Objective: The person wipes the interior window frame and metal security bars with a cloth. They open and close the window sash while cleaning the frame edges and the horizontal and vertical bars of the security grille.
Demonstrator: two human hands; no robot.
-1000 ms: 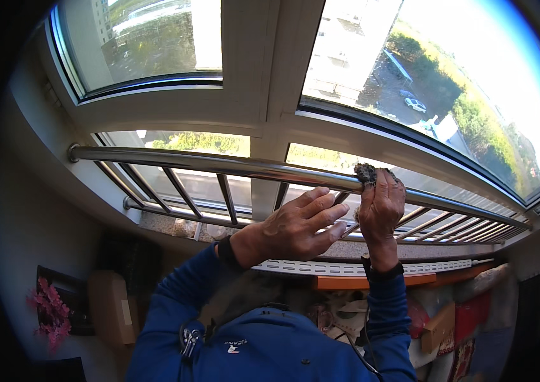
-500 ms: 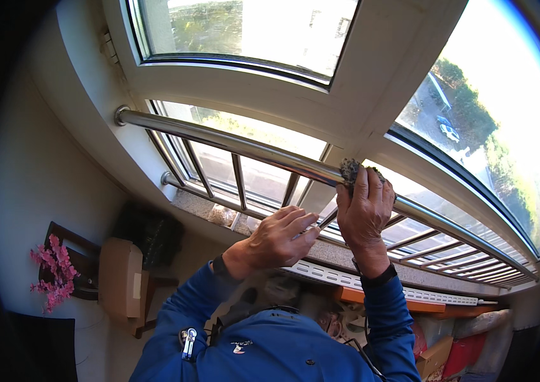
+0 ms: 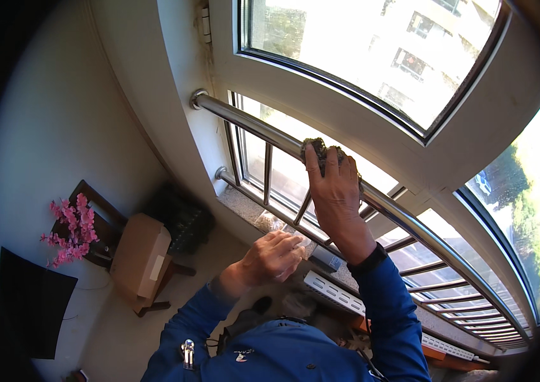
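Note:
My right hand (image 3: 335, 191) presses a crumpled dark grey wad (image 3: 314, 148) over the top of a shiny metal handrail (image 3: 251, 127); whether it is a cloth or a scourer I cannot tell. Its fingers curl round the wad and the rail. Lower and to the left, my left hand (image 3: 268, 256) hovers apart from the rail, fingers bent inward, the palm hidden. Thin metal bars (image 3: 267, 172) run below the handrail, in front of the window.
A stone sill (image 3: 244, 202) runs below the bars, with a clear plastic bag (image 3: 271, 221) on it. A white slotted radiator (image 3: 333, 291) sits beneath. At left are a cardboard box (image 3: 139, 254) on a wooden chair, pink flowers (image 3: 75, 223) and a dark panel (image 3: 34, 302).
My view has swung left, showing more of the wall and chair. My right hand has slid the wad leftward along the handrail. My left hand's fingers look more curled.

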